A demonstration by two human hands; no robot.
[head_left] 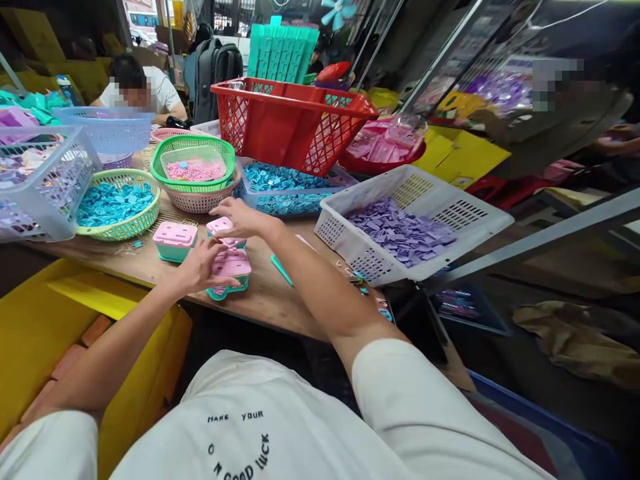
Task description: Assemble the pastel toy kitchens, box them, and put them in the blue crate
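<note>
Several small toy-like plastic boxes with pink tops and teal bases stand on the wooden table. My left hand (199,268) is closed on the nearest pink-and-teal box (234,264), thumb along its front and fingers over its top. My right hand (241,220) reaches across to the box behind (218,225), with curled fingers and thumb around its pink top; its fingertips are partly hidden. Left of my hands, a separate pink-and-teal box (175,240) stands untouched. A teal strip (282,270) lies on the table beside my right forearm.
Behind my hands are a green basket (227,157) of pink pieces, a blue tray (285,203) of blue pieces and a red crate (280,127). A white basket (345,257) with purple pieces stands right. Yellow-green basket (155,207) is left. A person (165,93) sits opposite.
</note>
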